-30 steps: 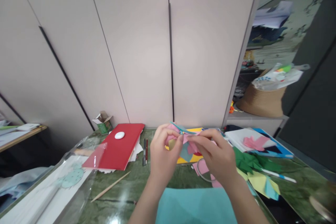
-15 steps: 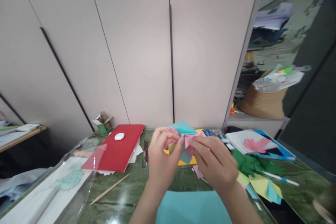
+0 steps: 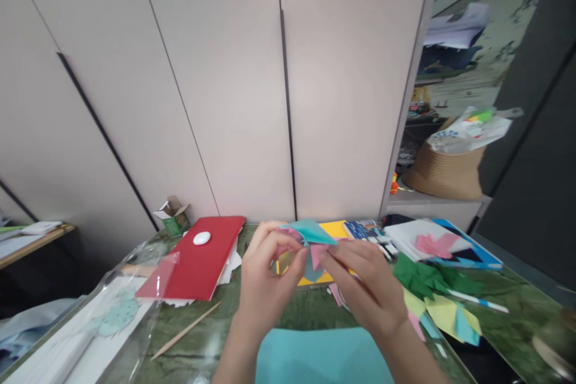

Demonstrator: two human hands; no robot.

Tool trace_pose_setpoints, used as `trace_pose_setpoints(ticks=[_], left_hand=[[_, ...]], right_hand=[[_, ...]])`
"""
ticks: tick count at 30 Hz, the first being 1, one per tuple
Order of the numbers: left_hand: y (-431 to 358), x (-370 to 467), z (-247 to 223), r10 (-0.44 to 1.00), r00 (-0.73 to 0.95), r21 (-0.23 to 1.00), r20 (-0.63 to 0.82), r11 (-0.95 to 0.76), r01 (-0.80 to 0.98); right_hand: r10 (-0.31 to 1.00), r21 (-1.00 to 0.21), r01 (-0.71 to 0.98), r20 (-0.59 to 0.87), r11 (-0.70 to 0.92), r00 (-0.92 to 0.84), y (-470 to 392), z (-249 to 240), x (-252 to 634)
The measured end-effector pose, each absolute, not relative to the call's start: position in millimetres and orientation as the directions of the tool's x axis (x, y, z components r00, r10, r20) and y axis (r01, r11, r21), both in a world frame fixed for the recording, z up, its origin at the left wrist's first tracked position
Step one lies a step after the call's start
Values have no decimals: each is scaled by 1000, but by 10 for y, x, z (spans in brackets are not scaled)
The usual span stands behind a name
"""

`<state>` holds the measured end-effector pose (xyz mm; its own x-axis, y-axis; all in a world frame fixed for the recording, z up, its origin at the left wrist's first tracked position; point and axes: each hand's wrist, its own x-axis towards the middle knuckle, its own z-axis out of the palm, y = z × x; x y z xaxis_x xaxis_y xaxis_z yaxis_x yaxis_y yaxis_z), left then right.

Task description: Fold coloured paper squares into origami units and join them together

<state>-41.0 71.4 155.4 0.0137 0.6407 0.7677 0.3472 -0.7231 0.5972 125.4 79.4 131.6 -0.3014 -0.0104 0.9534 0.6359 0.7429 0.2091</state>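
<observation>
Between my two hands, above the green-covered table, is a folded paper piece (image 3: 315, 233) in turquoise and pink. My left hand (image 3: 272, 267) pinches its left side between thumb and fingers. At the right, my right hand (image 3: 366, 276) pinches a pink flap of it, the fingers bent close together. The turquoise part lies over the top and partly covers the pink folds. A yellow sheet (image 3: 335, 229) with paper pieces shows behind my hands. Below them, a turquoise sheet (image 3: 321, 357) lies flat at the near edge.
To the left lie a red folder (image 3: 198, 264) with a white oval object (image 3: 201, 238), a pointed wooden stick (image 3: 185, 331) and a clear plastic sleeve (image 3: 144, 312). Green paper (image 3: 423, 276), yellow paper pieces (image 3: 443, 315) and a white pen (image 3: 479, 301) lie right. Cabinet doors (image 3: 225, 102) rise behind.
The folded paper has tilted, its turquoise flap now lower and flatter over the pink folds. Both hands keep pinching it. The whole view has shifted slightly.
</observation>
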Motion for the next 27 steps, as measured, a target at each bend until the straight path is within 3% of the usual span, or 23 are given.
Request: trace_pose_setpoints(ticks=[12,27], left_hand=[[714,-400,1507,556,8,522,831,-785,333],[747,-456,1467,473,69,421,879,-834,356]], right_hand=[[-115,282,644,950,711,-289,804,1279,1236],[-84,258,629,953,734,-292,771,1236,1268]])
